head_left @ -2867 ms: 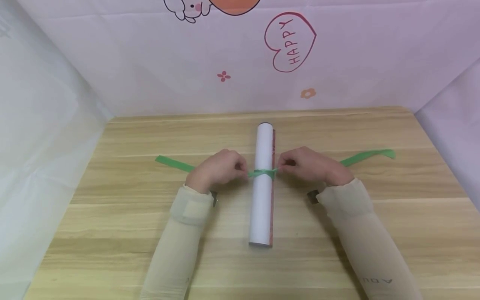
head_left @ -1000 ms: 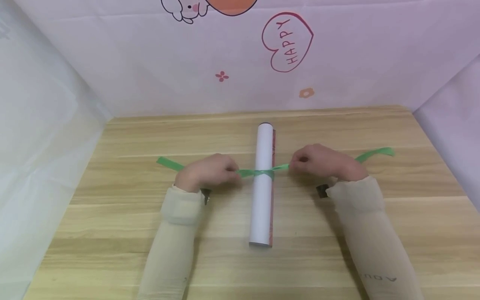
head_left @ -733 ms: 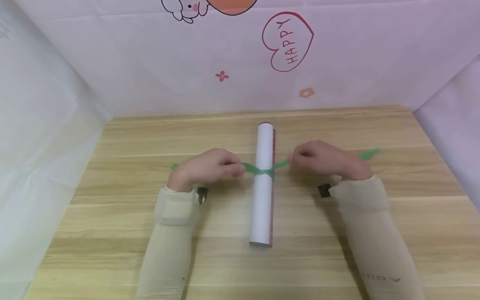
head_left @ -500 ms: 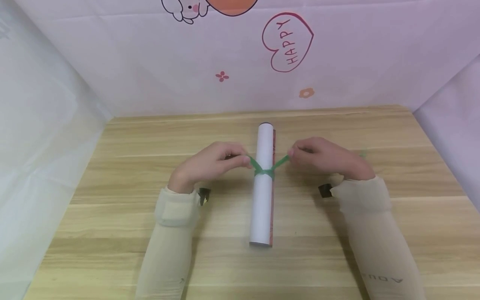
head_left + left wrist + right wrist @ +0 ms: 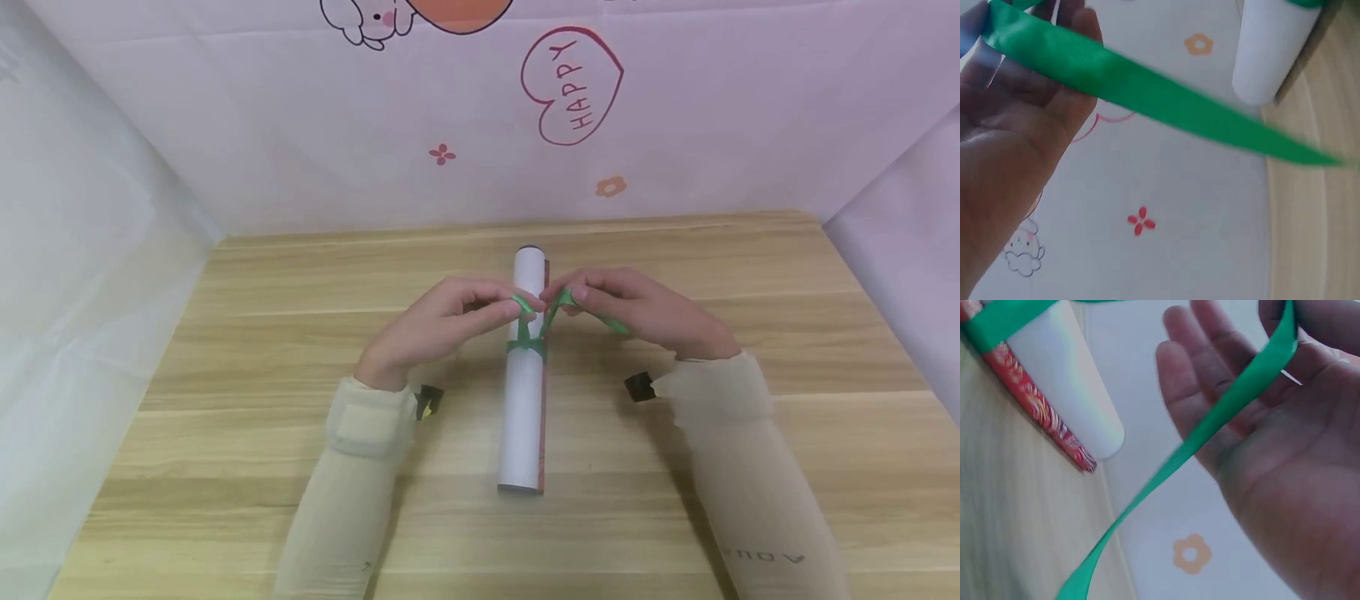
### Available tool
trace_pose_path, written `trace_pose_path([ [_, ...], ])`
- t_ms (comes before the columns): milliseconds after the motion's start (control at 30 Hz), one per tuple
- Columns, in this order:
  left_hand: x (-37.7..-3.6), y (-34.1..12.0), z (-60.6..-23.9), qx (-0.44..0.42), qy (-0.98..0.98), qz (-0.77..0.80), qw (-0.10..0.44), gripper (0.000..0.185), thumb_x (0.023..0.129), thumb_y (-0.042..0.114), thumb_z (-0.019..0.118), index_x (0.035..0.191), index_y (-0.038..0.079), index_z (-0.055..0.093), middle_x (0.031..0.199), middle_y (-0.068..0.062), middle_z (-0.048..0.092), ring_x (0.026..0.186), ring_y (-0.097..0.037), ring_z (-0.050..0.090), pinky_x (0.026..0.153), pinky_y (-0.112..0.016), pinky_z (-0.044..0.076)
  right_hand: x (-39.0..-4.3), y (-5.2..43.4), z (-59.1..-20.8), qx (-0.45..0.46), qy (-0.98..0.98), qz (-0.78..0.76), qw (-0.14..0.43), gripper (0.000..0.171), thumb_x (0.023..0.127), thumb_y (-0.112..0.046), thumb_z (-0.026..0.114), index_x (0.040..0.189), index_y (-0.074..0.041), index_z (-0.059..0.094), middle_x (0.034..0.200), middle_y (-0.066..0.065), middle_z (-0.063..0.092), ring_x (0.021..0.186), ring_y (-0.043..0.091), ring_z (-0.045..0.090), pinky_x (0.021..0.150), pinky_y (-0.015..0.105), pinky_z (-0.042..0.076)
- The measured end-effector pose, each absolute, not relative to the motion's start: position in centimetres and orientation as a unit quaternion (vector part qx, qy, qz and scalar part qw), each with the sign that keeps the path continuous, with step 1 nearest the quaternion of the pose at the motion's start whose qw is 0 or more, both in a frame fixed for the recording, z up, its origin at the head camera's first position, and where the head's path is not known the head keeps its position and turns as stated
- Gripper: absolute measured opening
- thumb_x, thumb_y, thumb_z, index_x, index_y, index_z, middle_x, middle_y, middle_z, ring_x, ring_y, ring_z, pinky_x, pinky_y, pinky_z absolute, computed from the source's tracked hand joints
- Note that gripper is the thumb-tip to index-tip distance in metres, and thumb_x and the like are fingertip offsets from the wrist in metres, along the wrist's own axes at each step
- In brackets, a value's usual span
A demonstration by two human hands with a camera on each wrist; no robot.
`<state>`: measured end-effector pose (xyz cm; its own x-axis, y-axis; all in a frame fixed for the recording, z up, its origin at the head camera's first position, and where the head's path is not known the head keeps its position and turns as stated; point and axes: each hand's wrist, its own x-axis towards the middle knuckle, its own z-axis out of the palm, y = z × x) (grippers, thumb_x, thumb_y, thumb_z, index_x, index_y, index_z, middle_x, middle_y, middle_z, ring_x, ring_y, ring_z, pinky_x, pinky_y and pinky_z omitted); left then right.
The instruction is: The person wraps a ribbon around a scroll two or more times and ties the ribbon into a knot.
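Note:
A white paper roll [image 5: 522, 417] with a red patterned edge [image 5: 1038, 412] lies lengthwise on the table. Green ribbon [image 5: 527, 343] wraps round its middle, and its two ends rise from the top. My left hand [image 5: 450, 323] pinches one end between thumb and fingers, just left of and above the roll. In the left wrist view that ribbon tail [image 5: 1147, 94] hangs across the palm. To the right of the roll, my right hand [image 5: 637, 308] pinches the other end. Its ribbon tail [image 5: 1210, 425] dangles past the palm in the right wrist view.
The wooden table [image 5: 247, 417] stretches out round the roll. Behind it hangs a white cloth [image 5: 337, 142] printed with a heart and flowers. Small dark wrist devices [image 5: 641, 387] sit under the cuffs.
Both hands first drew the ribbon outward, away from the roll. Since then they have risen and come inward over it, and the ribbon ends have lifted off the table.

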<state>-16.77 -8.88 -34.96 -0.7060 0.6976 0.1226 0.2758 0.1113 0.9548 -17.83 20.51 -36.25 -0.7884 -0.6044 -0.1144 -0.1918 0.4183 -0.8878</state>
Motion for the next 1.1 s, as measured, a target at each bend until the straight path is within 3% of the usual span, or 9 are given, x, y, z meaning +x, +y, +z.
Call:
trace_pose_path([
  [67,-16.8,-8.5,-35.1,0.333,0.712,0.592,0.178,0.024,0.107,0.008,0.058,0.124,-0.001,0.073,0.124,-0.018,0.075,0.116,-0.017,0.068,0.105,-0.031,0.054,-17.9,20.3,-36.5,-0.243,0.807,-0.497,0.206,0.033,0.113,-0.039,0.046,0.129,-0.025,0.072,0.133,-0.004,0.071,0.129,0.021,0.061,0.114,0.05,0.044],
  [167,-16.6,-7.9,-35.2,0.315,0.706,0.614,0.161,0.023,0.107,0.006,0.059,0.123,-0.002,0.073,0.122,-0.021,0.075,0.111,-0.021,0.07,0.1,-0.029,0.055,-18.2,19.8,-37.1,-0.258,0.777,-0.543,0.187,0.033,0.114,-0.03,0.046,0.123,-0.012,0.072,0.126,0.0,0.073,0.126,0.025,0.063,0.115,0.039,0.045],
  [300,-16.5,-7.0,-35.4,0.284,0.695,0.643,0.154,0.021,0.106,0.007,0.06,0.119,-0.004,0.073,0.119,-0.025,0.075,0.116,-0.03,0.072,0.104,-0.031,0.055,-18.5,19.2,-37.8,-0.288,0.709,-0.623,0.161,0.031,0.114,-0.018,0.042,0.113,-0.002,0.069,0.117,0.002,0.074,0.12,0.023,0.066,0.114,0.031,0.047],
  [633,-16.6,-6.4,-35.8,0.234,0.698,0.666,0.121,0.021,0.107,0.01,0.061,0.116,-0.004,0.073,0.112,-0.018,0.076,0.109,-0.016,0.071,0.108,-0.034,0.053,-18.5,18.0,-38.4,-0.319,0.588,-0.737,0.097,0.029,0.113,-0.009,0.042,0.106,-0.004,0.07,0.101,0.007,0.073,0.104,0.025,0.065,0.106,0.036,0.051],
  [733,-16.6,-6.3,-35.8,0.216,0.707,0.665,0.106,0.022,0.107,0.012,0.062,0.118,-0.003,0.073,0.113,-0.018,0.076,0.107,-0.016,0.071,0.106,-0.033,0.054,-18.4,17.4,-38.4,-0.298,0.598,-0.741,0.069,0.025,0.112,-0.009,0.047,0.105,-0.005,0.071,0.097,0.002,0.072,0.098,0.019,0.067,0.099,0.032,0.056],
  [900,-16.6,-5.8,-35.9,0.175,0.724,0.662,0.077,0.023,0.106,0.015,0.065,0.121,0.0,0.074,0.111,-0.016,0.076,0.102,-0.016,0.07,0.1,-0.029,0.055,-18.3,16.4,-38.5,-0.268,0.649,-0.712,0.025,0.019,0.108,-0.006,0.056,0.105,0.005,0.072,0.086,0.004,0.07,0.08,0.018,0.068,0.08,0.028,0.061],
  [1000,-16.5,-5.5,-36.0,0.153,0.719,0.674,0.07,0.022,0.104,0.015,0.067,0.119,0.0,0.074,0.108,-0.016,0.075,0.1,-0.022,0.071,0.097,-0.029,0.056,-18.1,16.0,-38.5,-0.252,0.671,-0.697,0.026,0.018,0.107,-0.005,0.058,0.107,-0.002,0.076,0.088,0.003,0.073,0.077,0.017,0.068,0.076,0.027,0.06],
  [1100,-16.5,-5.2,-36.1,0.126,0.712,0.687,0.068,0.022,0.103,0.015,0.07,0.12,0.002,0.075,0.108,-0.014,0.075,0.101,-0.029,0.074,0.097,-0.03,0.056,-17.9,16.0,-38.4,-0.23,0.69,-0.685,0.039,0.021,0.108,-0.007,0.059,0.114,-0.013,0.077,0.097,-0.003,0.074,0.084,0.015,0.068,0.082,0.024,0.06],
])
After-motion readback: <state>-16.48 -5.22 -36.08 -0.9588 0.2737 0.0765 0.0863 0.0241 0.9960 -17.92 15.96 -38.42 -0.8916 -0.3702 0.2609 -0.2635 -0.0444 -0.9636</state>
